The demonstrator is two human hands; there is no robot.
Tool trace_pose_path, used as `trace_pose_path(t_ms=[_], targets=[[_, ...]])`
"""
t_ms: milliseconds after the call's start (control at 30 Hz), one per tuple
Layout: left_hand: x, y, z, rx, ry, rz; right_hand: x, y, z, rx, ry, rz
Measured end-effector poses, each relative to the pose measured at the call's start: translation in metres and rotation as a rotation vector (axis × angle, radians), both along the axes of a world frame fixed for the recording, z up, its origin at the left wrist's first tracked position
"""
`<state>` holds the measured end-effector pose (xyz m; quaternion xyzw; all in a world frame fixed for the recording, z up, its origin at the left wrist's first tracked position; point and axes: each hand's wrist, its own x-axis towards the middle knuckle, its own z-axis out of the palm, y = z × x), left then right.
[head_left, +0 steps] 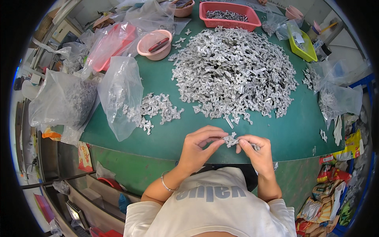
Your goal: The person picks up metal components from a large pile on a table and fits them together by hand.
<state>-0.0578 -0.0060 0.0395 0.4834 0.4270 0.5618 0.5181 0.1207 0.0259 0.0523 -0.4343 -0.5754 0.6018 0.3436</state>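
Silvery, one part [230, 140] sat pinched between our left hand [198, 147] and right hand [259, 153]. We faced the pile [237, 73] farther off.

And here's the wide green table [292, 136], dominated by a towering heap of small silver-grey metal pieces [235, 71]; a rectangular coral-pink plastic basin [237, 25] sits behind, a round pale-pink plastic bowl [158, 55] left!

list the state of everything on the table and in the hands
Left hand, pinching at the metal piece
Right hand, pinching at its other side
Metal piece, held between both hands
Large heap, loose, piled high
Small pile, loose, spread low
Pink bowl, upright, red tool lying in it
Red tray, upright, holding metal pieces
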Motion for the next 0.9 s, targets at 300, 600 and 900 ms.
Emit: trace_pose_path(t_ms=[300,600,900], targets=[[0.001,-0.003,0.008,-0.162,-0.237,-0.054,-0.003,-0.006,0.005,0.194,0.003,-0.122],[0.005,-0.003,0.005,-0.353,-0.349,-0.129,-0.005,-0.008,0.003,0.122,0.084,-0.165],[0.006,-0.004,0.006,-0.395,-0.446,-0.188,-0.003,-0.011,0.006,0.056,0.188,-0.167]])
